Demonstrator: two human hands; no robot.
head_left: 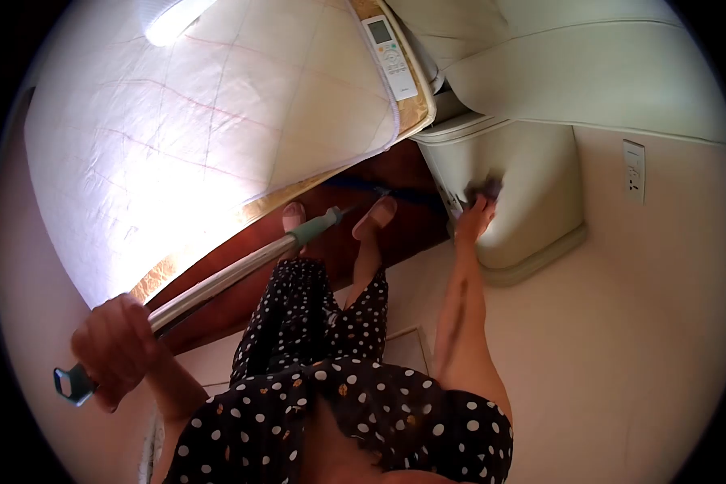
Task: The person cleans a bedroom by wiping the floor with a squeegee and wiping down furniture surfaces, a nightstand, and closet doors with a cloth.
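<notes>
My left hand (114, 347) is wrapped around the silver pole (222, 278) of a mop, close to its green-tipped end. The pole slants down toward the floor, past a second green sleeve (315, 227). Beyond that, a long blue mop head (411, 194) lies on the dark red floor, partly in shadow. On the right, my right hand (477, 216) presses a dark, bunched cloth (486, 188) against a cream bedside cabinet (532, 202). The cloth is blurred, so its exact kind is hard to make out.
A bed with a pale quilted mattress cover (242, 105) fills the upper left. On its edge rests a white remote control (390, 58). A cream padded headboard (597, 73) extends at upper right. A wall socket (634, 171) is right of the cabinet. My slippered feet (377, 216) stand beside the bed.
</notes>
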